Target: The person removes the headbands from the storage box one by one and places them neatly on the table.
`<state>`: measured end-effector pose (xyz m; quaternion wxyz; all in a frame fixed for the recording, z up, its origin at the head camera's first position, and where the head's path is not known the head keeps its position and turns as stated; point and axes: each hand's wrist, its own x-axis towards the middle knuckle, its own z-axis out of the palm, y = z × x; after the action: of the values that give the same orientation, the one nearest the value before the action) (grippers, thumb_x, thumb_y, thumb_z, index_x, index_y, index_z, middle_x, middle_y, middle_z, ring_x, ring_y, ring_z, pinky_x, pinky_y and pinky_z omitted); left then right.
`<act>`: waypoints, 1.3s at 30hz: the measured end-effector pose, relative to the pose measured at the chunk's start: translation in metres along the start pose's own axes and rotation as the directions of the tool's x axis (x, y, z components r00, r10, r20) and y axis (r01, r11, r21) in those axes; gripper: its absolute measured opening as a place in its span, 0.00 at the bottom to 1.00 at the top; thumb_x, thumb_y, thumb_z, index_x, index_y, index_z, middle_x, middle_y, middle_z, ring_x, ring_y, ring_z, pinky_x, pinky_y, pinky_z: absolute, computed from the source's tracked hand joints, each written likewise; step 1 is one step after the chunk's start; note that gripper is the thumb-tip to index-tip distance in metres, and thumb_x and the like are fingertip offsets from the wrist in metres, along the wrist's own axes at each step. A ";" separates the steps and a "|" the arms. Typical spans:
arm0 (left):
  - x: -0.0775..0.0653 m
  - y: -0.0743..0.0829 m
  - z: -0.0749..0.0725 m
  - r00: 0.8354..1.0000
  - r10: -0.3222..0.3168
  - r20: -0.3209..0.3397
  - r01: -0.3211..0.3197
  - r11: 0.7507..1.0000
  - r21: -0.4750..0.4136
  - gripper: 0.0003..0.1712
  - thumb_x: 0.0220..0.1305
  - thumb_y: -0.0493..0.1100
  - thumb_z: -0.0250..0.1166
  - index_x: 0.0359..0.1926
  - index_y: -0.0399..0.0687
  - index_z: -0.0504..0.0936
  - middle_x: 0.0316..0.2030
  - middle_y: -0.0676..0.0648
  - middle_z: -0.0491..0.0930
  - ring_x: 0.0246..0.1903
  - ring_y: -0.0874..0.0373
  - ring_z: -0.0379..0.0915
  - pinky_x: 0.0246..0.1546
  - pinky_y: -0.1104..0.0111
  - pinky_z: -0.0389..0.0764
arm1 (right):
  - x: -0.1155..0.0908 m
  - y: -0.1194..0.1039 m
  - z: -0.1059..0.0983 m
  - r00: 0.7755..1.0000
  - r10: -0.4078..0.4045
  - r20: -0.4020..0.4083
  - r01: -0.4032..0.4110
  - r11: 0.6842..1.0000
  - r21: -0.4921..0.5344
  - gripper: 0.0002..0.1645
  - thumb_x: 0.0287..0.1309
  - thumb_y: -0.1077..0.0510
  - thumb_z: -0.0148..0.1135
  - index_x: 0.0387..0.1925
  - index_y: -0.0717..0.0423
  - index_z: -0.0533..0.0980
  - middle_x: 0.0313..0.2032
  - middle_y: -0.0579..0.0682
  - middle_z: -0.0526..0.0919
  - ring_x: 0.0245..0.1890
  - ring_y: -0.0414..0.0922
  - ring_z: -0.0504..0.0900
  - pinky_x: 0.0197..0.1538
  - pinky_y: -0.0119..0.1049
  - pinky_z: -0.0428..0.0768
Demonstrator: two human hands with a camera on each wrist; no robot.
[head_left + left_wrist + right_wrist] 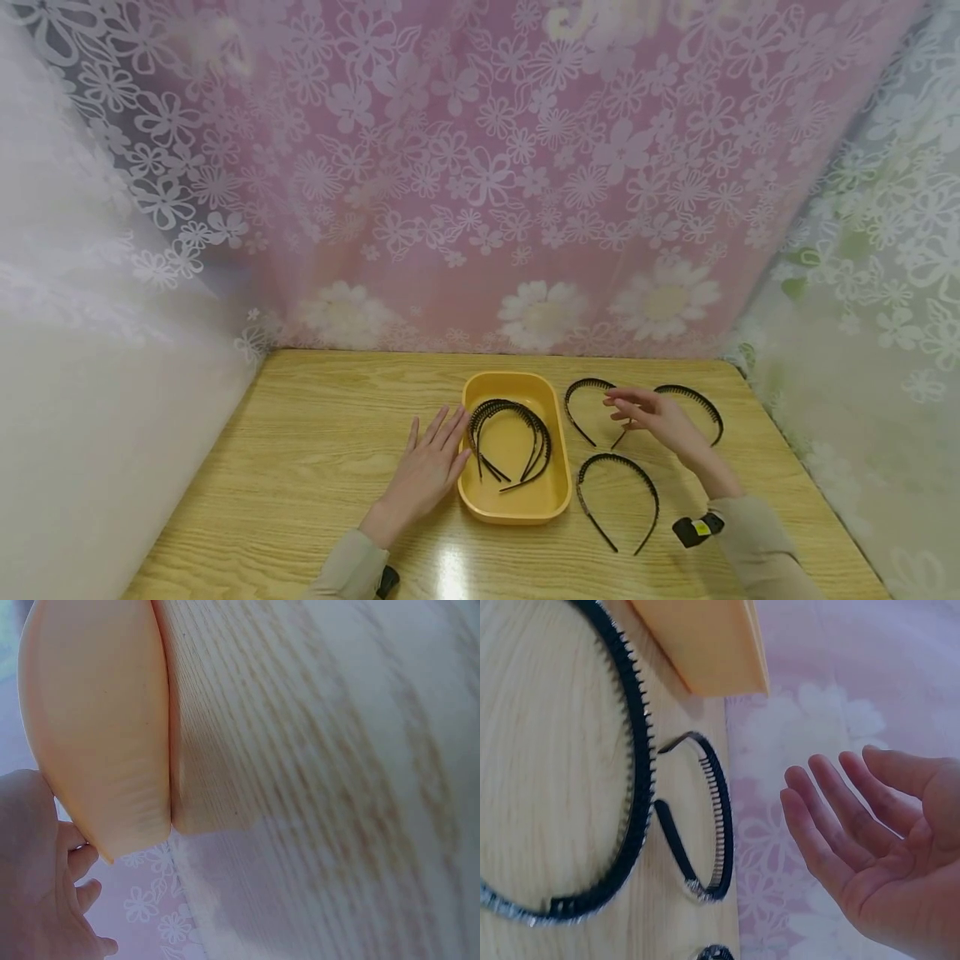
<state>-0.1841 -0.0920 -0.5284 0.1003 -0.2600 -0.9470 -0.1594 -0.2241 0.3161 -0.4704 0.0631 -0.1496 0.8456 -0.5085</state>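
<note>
A yellow plastic tray stands on the table, with several black toothed headbands piled inside. My left hand lies against its left side, fingers extended at the rim; the left wrist view shows the tray's outer wall beside that hand. To the tray's right, three more headbands lie on the wood: one at the back, one at the far right and one in front. Over the two rear ones hovers my right hand, fingers loosely bent and holding nothing, as the right wrist view shows.
The wood-grain table extends left of the tray. A pink floral curtain hangs behind its back edge, and pale sheets enclose both sides. Each wrist wears a dark strap, the right one with a yellow-marked device.
</note>
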 end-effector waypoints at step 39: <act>0.000 0.000 -0.001 1.000 0.004 -0.025 -0.004 1.000 -0.009 0.33 0.80 0.53 0.49 0.79 0.45 0.58 0.78 0.47 0.57 0.78 0.45 0.48 0.73 0.37 0.48 | 0.092 -0.043 0.085 0.985 -0.078 0.157 0.127 0.936 -0.329 0.19 0.71 0.61 0.60 0.59 0.64 0.80 0.51 0.60 0.86 0.45 0.55 0.86 0.48 0.46 0.85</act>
<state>-0.1841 -0.0918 -0.5277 0.1111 -0.2602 -0.9445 -0.1668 -0.2810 0.1965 -0.4686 0.0695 -0.2377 0.9048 -0.3465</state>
